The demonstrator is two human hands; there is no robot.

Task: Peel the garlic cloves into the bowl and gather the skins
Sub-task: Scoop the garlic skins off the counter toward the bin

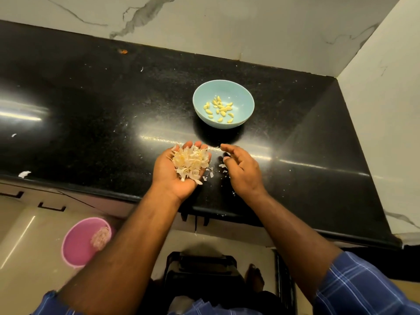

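Observation:
A pale blue bowl [241, 94] stands on the black counter [91, 105] and holds several peeled yellow garlic cloves [220, 109]. My left hand [175, 176] is palm up just in front of the bowl, cupping a heap of papery garlic skins [190, 162]. Beside it on the right, my right hand [242, 171] hovers over the counter with loosely curled fingers and holds nothing I can see. A few loose skin scraps [221, 165] lie on the counter between the two hands.
A pink bin [77, 244] with skins inside stands on the floor at lower left. Stray skin bits lie at the counter's left edge [24, 174]. A black stool [202, 273] is below the counter edge. Marble walls close the back and right.

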